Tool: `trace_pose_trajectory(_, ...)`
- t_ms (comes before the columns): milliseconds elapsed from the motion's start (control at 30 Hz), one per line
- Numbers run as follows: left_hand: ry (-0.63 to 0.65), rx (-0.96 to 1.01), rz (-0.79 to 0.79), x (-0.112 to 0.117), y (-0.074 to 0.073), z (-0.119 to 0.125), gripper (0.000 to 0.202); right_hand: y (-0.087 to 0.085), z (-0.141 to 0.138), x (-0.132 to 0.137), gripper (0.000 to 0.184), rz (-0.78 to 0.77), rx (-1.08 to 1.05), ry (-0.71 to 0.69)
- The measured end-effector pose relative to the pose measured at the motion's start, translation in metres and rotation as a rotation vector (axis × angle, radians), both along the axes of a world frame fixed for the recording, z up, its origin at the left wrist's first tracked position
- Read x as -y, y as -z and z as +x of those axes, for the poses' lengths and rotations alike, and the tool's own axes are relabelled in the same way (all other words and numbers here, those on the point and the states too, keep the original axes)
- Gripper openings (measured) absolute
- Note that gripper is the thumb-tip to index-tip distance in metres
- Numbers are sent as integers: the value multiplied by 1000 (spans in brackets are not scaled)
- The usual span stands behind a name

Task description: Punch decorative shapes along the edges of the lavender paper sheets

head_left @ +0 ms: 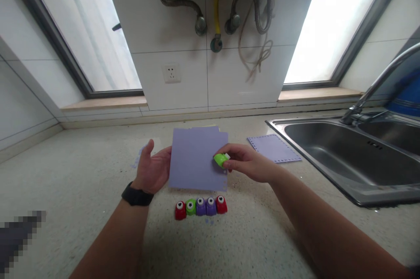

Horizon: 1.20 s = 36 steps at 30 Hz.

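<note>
Between finger and thumb, my right hand (244, 160) grips a bright green craft punch (220, 160) at the right edge of a purple paper sheet (197, 156). A few small punched holes show along that edge below the punch. My left hand (154, 167), with a black band on the wrist, is turned palm up at the sheet's left edge. Its thumb stands apart and its fingertips are hidden under the paper. In front of the sheet, several small punches stand in a row: red (180, 210), green (190, 206), purple (201, 206) and another red (221, 204).
Right of the sheet lies another purple paper (274, 147) with holes punched along its edges. A steel sink (315, 182) with a tap (364, 99) is on the right. Punched purple bits (209, 222) lie on the speckled counter (82, 191). Behind is a tiled wall (243, 95).
</note>
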<state>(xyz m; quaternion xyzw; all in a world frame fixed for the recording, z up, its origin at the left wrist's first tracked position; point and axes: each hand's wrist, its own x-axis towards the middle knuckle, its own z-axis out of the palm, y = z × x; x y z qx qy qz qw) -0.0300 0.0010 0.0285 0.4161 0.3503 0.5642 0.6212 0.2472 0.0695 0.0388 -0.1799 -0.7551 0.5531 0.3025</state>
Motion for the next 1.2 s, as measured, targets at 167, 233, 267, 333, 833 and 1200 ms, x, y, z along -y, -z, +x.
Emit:
trace_pose_trajectory(167, 97, -166, -37, 1, 7, -1, 40, -1, 5, -2, 22, 38, 70, 30)
trace_pose_trajectory(233, 95, -229, -72, -1, 12, 3, 34, -1, 4, -2, 22, 38, 65, 20)
trace_pose_trajectory(267, 82, -246, -81, -2, 14, 5, 33, -1, 3, -2, 22, 46, 63, 12)
trace_pose_trajectory(333, 44, -264, -73, -4, 17, 7, 34, -1, 4, -3, 21, 95, 52, 28)
trace_pose_trajectory(833, -157, -326, 15, -13, 19, 9, 35, 0, 28, -31, 32, 0, -322, 545)
trace_pose_trajectory(1200, -157, -280, 25, -13, 20, 7, 35, 8, 6, -15, 35, -235, -285, 398)
